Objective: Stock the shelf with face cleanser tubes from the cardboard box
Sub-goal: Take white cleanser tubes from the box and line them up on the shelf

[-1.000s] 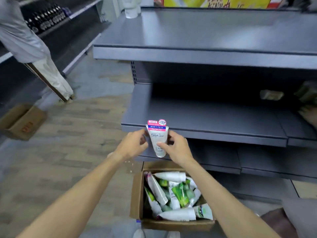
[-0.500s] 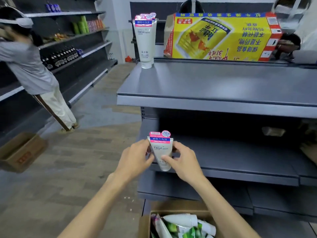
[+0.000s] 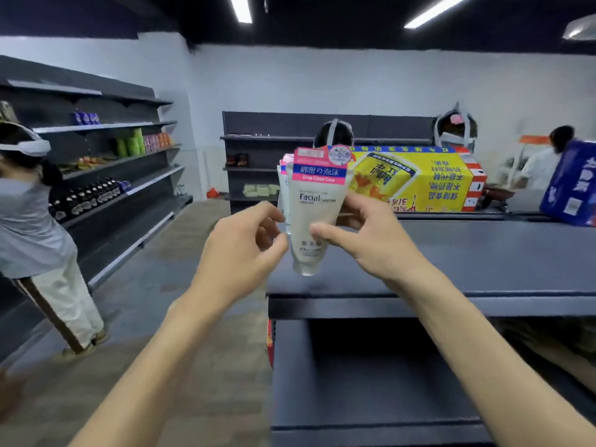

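Note:
I hold a white face cleanser tube [image 3: 317,204] with a pink and blue top label upright, cap down, above the left end of the grey top shelf [image 3: 467,259]. My right hand [image 3: 367,240] grips its right side between thumb and fingers. My left hand [image 3: 245,250] touches its left edge with the fingertips. Just behind it another cleanser tube [image 3: 283,188] stands on the shelf, mostly hidden. The cardboard box is out of view.
A yellow carton [image 3: 416,179] and a blue carton [image 3: 571,185] sit at the shelf's far edge. A lower shelf [image 3: 354,382] lies below. A person in white trousers [image 3: 48,253] stands in the aisle at left by wall shelves; other people are behind the cartons.
Both hands have lifted the tube from the level of the lower shelf up to the top shelf. My view has tilted up, so the cardboard box has dropped out of sight.

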Demonstrator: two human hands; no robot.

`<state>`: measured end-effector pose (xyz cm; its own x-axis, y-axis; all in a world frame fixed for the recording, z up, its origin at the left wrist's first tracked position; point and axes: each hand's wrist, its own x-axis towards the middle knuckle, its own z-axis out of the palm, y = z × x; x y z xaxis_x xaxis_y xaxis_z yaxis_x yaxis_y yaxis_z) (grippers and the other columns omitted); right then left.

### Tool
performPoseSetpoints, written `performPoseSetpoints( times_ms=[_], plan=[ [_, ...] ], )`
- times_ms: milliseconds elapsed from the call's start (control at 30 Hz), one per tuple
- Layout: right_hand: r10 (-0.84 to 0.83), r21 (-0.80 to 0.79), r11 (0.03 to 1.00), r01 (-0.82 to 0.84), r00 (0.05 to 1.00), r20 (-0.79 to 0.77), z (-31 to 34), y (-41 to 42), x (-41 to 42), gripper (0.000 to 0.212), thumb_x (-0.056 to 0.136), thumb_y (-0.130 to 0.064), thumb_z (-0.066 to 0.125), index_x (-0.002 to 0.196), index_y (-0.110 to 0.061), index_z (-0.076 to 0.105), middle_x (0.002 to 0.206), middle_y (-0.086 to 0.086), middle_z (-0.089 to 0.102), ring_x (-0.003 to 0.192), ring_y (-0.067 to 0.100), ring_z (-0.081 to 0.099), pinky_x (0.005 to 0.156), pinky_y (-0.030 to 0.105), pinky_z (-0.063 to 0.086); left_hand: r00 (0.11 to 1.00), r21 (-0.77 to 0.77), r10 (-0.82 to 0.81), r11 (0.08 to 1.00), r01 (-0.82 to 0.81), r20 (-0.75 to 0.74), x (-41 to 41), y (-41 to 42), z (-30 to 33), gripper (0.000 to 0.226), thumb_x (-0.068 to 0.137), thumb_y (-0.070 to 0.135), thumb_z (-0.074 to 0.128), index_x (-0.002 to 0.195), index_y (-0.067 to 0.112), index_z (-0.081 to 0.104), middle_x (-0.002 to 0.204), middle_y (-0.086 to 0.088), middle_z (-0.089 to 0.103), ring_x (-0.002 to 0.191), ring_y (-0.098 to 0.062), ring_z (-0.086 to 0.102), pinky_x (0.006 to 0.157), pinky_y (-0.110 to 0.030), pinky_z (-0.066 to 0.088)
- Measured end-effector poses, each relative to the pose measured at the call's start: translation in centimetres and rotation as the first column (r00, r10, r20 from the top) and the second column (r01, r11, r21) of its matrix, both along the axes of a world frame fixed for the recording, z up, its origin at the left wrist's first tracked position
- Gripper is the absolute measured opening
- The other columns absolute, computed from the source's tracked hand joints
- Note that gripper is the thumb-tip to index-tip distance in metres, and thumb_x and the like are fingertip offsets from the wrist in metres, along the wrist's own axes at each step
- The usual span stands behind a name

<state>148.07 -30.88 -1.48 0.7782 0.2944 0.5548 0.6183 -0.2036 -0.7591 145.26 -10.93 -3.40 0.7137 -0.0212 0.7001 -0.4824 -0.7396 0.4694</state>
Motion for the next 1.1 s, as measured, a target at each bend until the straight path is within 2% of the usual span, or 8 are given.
performPoseSetpoints(
  times_ms=[133,233,400,533,667,767,967,1100],
  plan=[
    [-0.061,-0.036,0.998,0.056,0.987,-0.149,-1.6,2.5,4.4,0.037,0.084,-0.006,0.076,0.119,-0.008,0.067,0.113,0.005,0.073,0.105,0.021,0.07,0.096,0.047,0.055,0.998,-0.03,0.005,1.0,-0.007,-0.062,3.0,1.0,-0.1,0.012,0.081,0.027,0.067,0.092,0.027,0.064,0.077,0.011,0.068,0.07,-0.007,0.065,0.071,-0.04,0.057],
    [-0.114,-0.07,0.992,0.102,0.977,-0.181,-3.0,3.0,6.2,0.037,0.084,-0.011,0.077,0.119,-0.012,0.067,0.112,0.002,0.074,0.102,0.018,0.071,0.094,0.047,0.056,0.992,-0.025,0.029,0.999,-0.032,-0.121,4.3,1.8,-0.8,0.011,0.081,0.027,0.066,0.092,0.028,0.062,0.077,0.014,0.067,0.069,-0.005,0.064,0.073,-0.04,0.057],
    [-0.098,-0.042,0.995,0.091,0.972,-0.214,-3.7,2.8,7.0,0.038,0.084,-0.012,0.077,0.12,-0.014,0.065,0.112,0.001,0.074,0.101,0.015,0.071,0.094,0.047,0.057,0.988,-0.045,0.039,0.998,-0.046,-0.148,5.2,2.4,-1.7,0.012,0.082,0.027,0.065,0.093,0.031,0.062,0.079,0.015,0.066,0.07,-0.002,0.063,0.074,-0.04,0.057],
    [-0.101,-0.017,0.995,0.1,0.967,-0.233,-4.0,2.7,7.1,0.057,0.073,-0.02,0.086,0.121,-0.016,0.056,0.116,-0.001,0.07,0.104,0.015,0.07,0.094,0.042,0.057,0.988,-0.067,0.019,0.997,-0.03,-0.152,5.7,2.4,-1.9,0.012,0.082,0.026,0.065,0.094,0.03,0.062,0.079,0.014,0.067,0.071,-0.004,0.064,0.075,-0.04,0.057],
    [-0.286,-0.131,0.955,0.266,0.943,-0.172,-5.0,3.0,6.7,0.06,0.06,-0.038,0.092,0.108,-0.024,0.057,0.107,-0.011,0.068,0.095,0.009,0.07,0.084,0.033,0.058,0.987,-0.073,0.015,0.997,-0.027,-0.161,6.1,2.4,-2.4,0.014,0.082,0.025,0.065,0.095,0.03,0.063,0.079,0.015,0.067,0.071,-0.003,0.063,0.074,-0.036,0.057],
    [-0.329,-0.136,0.941,0.311,0.934,-0.143,-5.4,3.3,6.9,0.051,0.061,-0.037,0.092,0.099,-0.026,0.059,0.099,-0.013,0.07,0.089,0.008,0.07,0.078,0.026,0.057,0.986,-0.066,0.007,0.998,-0.018,-0.166,6.7,2.4,-2.5,0.015,0.082,0.026,0.066,0.096,0.03,0.062,0.079,0.015,0.067,0.071,-0.003,0.063,0.073,-0.036,0.057],
    [-0.377,-0.14,0.923,0.359,0.918,-0.124,-5.1,4.3,8.9,0.046,0.067,-0.032,0.089,0.1,-0.023,0.059,0.091,-0.013,0.067,0.084,0.007,0.067,0.064,0.014,0.045,0.981,-0.032,0.025,0.999,-0.031,-0.191,8.9,2.6,-1.4,0.016,0.082,0.024,0.065,0.097,0.026,0.063,0.079,0.013,0.067,0.071,-0.005,0.062,0.077,-0.038,0.057],
    [-0.399,-0.099,0.916,0.389,0.907,-0.133,-5.3,5.2,10.5,0.046,0.069,-0.028,0.089,0.102,-0.019,0.06,0.095,-0.007,0.068,0.088,0.013,0.068,0.07,0.018,0.05,0.977,-0.041,0.019,0.999,-0.029,-0.214,10.2,2.5,-0.7,0.015,0.081,0.026,0.065,0.096,0.026,0.062,0.078,0.013,0.066,0.073,-0.008,0.062,0.078,-0.04,0.057]
  ],
)
